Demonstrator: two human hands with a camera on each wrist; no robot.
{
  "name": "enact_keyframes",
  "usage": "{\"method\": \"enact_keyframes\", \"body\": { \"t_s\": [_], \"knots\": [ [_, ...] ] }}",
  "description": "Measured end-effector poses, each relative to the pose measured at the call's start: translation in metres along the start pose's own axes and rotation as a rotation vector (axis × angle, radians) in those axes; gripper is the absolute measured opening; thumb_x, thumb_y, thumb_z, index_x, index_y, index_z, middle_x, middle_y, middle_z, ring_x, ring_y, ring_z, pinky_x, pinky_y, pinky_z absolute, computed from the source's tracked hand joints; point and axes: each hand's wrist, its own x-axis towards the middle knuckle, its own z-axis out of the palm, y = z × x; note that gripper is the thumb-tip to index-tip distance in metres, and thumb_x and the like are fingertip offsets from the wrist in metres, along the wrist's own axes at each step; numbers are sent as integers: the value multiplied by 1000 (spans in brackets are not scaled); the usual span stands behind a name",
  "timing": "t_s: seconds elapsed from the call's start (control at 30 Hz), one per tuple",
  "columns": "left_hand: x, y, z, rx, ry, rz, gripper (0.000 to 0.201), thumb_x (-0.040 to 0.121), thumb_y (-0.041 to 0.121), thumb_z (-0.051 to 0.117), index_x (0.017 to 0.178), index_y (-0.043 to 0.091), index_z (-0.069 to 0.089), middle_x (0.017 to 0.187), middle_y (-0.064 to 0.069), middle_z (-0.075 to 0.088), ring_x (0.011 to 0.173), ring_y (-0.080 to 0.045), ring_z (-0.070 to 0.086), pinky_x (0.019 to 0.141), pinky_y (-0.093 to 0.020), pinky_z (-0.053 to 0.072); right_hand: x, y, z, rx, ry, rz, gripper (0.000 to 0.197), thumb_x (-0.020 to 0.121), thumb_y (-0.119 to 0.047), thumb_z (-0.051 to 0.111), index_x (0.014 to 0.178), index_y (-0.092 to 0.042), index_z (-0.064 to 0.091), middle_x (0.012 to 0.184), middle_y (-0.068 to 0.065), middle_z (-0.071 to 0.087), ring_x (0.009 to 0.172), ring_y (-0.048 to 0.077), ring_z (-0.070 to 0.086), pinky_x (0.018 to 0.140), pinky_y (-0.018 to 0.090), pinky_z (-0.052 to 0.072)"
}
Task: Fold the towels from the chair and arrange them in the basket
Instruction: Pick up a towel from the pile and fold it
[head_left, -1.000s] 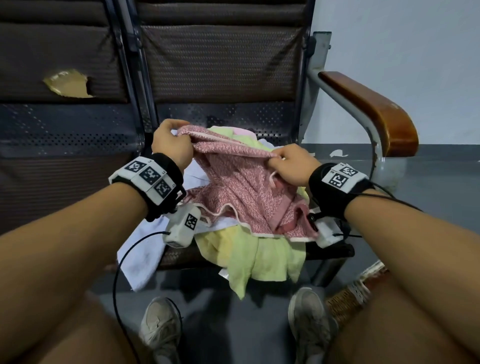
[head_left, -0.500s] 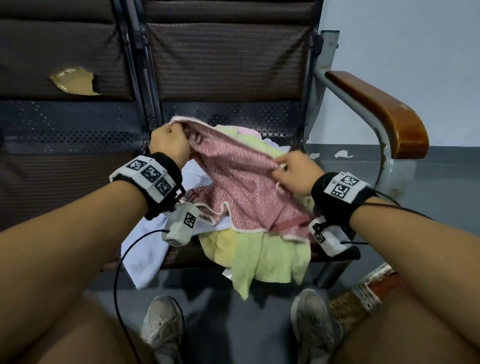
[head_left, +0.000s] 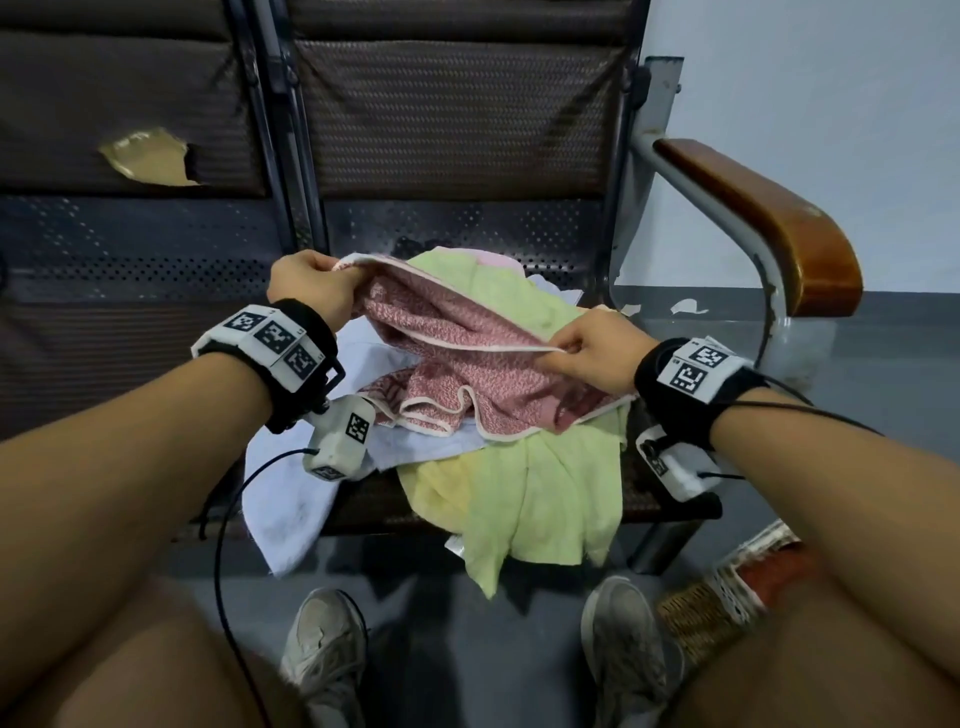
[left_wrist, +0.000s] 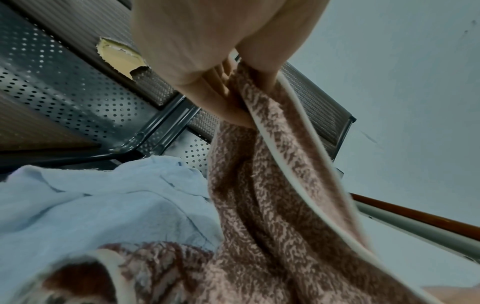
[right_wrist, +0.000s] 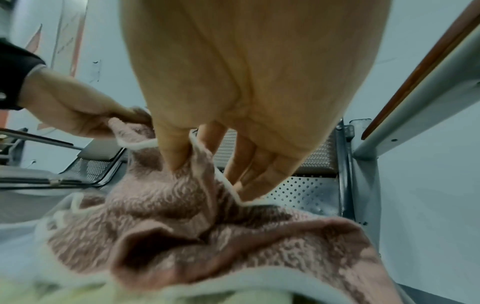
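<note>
A pink patterned towel (head_left: 457, 358) with a white border is stretched between both hands above the chair seat. My left hand (head_left: 306, 291) grips its far left corner, the cloth bunched in the fingers (left_wrist: 223, 82). My right hand (head_left: 592, 348) pinches the white edge nearer the right; in the right wrist view the thumb (right_wrist: 176, 150) presses the towel (right_wrist: 182, 216) against the fingers. Under it lie a light green towel (head_left: 550, 493) hanging off the seat front and a pale blue towel (head_left: 296, 499) at the left. A woven basket (head_left: 727, 597) sits on the floor at the lower right, mostly hidden by my right arm.
The perforated metal chair seat (head_left: 524, 234) has a woven backrest (head_left: 457, 109) and a wooden armrest (head_left: 769, 223) on the right. A neighbouring seat at the left has a torn backrest (head_left: 145, 161). My two shoes (head_left: 322, 649) stand on the grey floor below.
Both hands have spread apart along the pink towel's edge. The right hand moved right and down, the left hand lifted the corner, so the white border now runs straight between them.
</note>
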Motion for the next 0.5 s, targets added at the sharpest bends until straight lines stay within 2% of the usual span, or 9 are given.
{"method": "enact_keyframes", "body": {
  "t_s": [0.07, 0.1, 0.17, 0.23, 0.3, 0.37, 0.43, 0.47, 0.5],
  "knots": [
    [0, 1, 3, -18, 6, 15, 20, 77, 29, 65, 71, 11, 61, 83, -19, 69, 83, -40, 71, 73, -53, 61, -2, 0, 6, -56, -100, 8, 29, 93, -36, 64, 67, -23, 69, 64, 1, 65, 60, 18, 56, 66, 33, 49],
    [-1, 2, 5, -33, -3, 12, 21, 79, 29, 56, 71, 10, 61, 86, -22, 68, 88, -42, 70, 78, -57, 58, -2, -1, 8, -93, -115, 5, 30, 94, -34, 62, 70, -19, 70, 68, 3, 67, 64, 21, 59, 68, 34, 50],
    [-2, 3, 9, -55, 8, -5, 24, 79, 29, 47, 71, 10, 60, 90, -22, 66, 94, -43, 68, 84, -61, 55, 1, -5, 10, -158, -73, -27, 32, 96, -28, 56, 72, -10, 69, 68, 9, 67, 67, 27, 60, 67, 37, 50],
    [-1, 4, 9, -57, 47, -10, 26, 78, 31, 43, 73, 12, 59, 98, -22, 68, 96, -43, 66, 86, -59, 55, 6, -10, 8, -187, 29, -71, 37, 95, -23, 54, 60, -11, 57, 58, 7, 55, 60, 30, 52, 62, 38, 46],
    [3, 4, 7, -42, 79, -22, 34, 81, 30, 39, 88, 7, 63, 108, -22, 67, 101, -42, 64, 90, -54, 55, 12, -11, 2, -180, 113, -75, 34, 93, -20, 55, 59, -17, 56, 58, 3, 52, 62, 26, 50, 63, 35, 44],
    [8, 0, 2, 18, 109, -8, 40, 88, 23, 38, 117, 5, 58, 118, -20, 63, 107, -41, 63, 92, -50, 54, 16, -9, -1, -160, 149, -55, 31, 92, -20, 58, 62, -16, 61, 58, 2, 54, 62, 24, 50, 62, 32, 40],
    [7, -5, -4, 11, 111, 25, 45, 90, 13, 41, 133, 18, 52, 124, -15, 61, 105, -37, 64, 91, -47, 56, 17, -4, 1, -125, 89, -19, 33, 92, -22, 60, 63, -9, 66, 56, 4, 56, 55, 21, 49, 56, 28, 36],
    [7, -8, -6, 6, 80, 45, 46, 88, 10, 45, 129, 23, 59, 123, -14, 64, 101, -35, 67, 88, -44, 58, 16, -2, 5, -121, 17, 11, 34, 93, -26, 60, 64, -9, 69, 56, 4, 57, 52, 19, 49, 53, 26, 35],
    [6, -10, -8, 5, 51, 47, 40, 84, 9, 49, 113, 26, 71, 113, -13, 70, 93, -33, 71, 81, -40, 60, 15, 0, 10, -138, -66, 48, 37, 94, -30, 59, 65, -12, 69, 57, 3, 57, 52, 18, 50, 51, 26, 35]
  ]
}}
